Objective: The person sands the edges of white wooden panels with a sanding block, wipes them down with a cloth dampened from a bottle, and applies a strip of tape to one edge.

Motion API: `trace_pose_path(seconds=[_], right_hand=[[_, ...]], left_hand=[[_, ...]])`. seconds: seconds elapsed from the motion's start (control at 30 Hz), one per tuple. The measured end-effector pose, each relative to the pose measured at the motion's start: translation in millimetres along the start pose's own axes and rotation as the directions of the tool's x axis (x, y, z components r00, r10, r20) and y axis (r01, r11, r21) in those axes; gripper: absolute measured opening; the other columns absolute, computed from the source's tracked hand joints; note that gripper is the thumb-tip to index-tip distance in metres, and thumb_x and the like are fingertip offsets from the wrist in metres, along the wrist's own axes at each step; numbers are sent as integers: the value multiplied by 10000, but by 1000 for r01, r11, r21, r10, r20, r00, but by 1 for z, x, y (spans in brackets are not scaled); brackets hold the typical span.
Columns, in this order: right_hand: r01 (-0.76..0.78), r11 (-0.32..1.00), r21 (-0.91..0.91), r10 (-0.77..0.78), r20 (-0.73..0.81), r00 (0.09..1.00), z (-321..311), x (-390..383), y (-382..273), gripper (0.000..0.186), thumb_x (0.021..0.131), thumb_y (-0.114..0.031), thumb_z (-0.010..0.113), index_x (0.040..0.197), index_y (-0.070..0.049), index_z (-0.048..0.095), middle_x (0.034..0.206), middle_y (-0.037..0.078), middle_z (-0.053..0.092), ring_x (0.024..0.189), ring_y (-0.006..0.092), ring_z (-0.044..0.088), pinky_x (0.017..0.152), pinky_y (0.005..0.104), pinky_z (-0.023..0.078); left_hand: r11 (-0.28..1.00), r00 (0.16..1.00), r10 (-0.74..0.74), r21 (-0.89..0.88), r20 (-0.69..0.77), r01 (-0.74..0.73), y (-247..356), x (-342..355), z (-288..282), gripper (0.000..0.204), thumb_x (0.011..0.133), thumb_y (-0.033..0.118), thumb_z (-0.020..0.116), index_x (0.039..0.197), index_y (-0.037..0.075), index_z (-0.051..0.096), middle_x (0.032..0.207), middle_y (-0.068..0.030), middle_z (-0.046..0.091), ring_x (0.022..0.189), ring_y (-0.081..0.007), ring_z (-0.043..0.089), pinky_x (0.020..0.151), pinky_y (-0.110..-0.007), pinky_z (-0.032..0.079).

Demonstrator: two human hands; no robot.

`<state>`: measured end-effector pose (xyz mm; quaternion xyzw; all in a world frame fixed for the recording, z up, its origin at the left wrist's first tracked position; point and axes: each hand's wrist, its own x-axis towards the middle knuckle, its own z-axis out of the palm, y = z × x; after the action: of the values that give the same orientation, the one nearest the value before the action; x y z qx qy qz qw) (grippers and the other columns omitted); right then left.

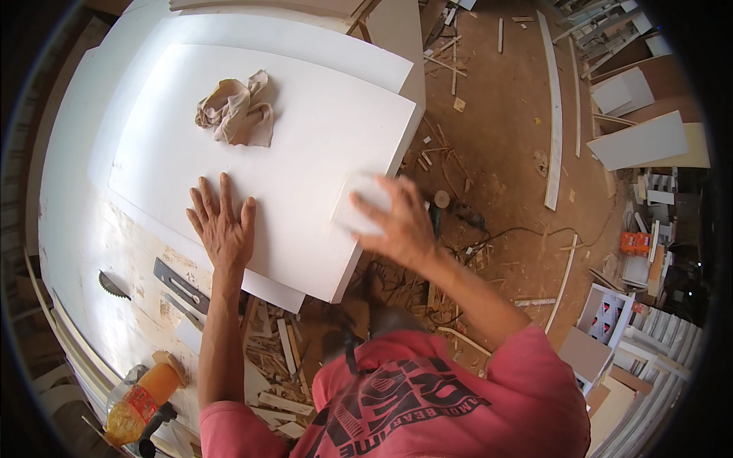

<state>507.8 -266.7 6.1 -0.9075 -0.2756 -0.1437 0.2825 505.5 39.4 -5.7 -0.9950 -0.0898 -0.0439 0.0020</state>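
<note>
A white board (305,114) with a thick edge lies on the worktable. My left hand (221,229) rests flat on its near left part, fingers spread and holding nothing. At the board's right edge, my right hand (401,221) grips a pale, flat block (357,200) against the surface. Motion blurs the block and the fingertips, so its exact kind does not show. A crumpled beige cloth (238,111) lies on the board, beyond my left hand and apart from both hands.
Left of the board, the worktable (72,221) holds a toothed saw blade (112,285), a dark slotted tool (182,284) and a bottle of orange liquid (141,401). Wood scraps and a cable (519,230) litter the brown floor (496,99). Panels (641,145) lean at the right.
</note>
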Motion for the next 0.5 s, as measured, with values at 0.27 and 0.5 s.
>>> trace_pose_path(seconds=[0.27,0.5], right_hand=[[-189,958,-217,154,-172,973,4,54,53,555,734,-389,769,1210,-137,634,1192,179,500,1088,345,480,973,426,412],[-183,963,-199,161,-120,980,-4,85,84,540,738,-373,773,1211,-151,637,1196,182,484,1129,347,441,953,436,426]], left_hand=[[1000,1000,-10,-19,16,10,8,4,-3,629,960,543,369,1492,216,299,1563,-140,188,1454,-328,110,1168,-505,64],[1000,1000,17,-20,-14,-18,11,5,-3,615,964,529,371,1491,219,302,1561,-143,194,1453,-329,115,1169,-504,66]])
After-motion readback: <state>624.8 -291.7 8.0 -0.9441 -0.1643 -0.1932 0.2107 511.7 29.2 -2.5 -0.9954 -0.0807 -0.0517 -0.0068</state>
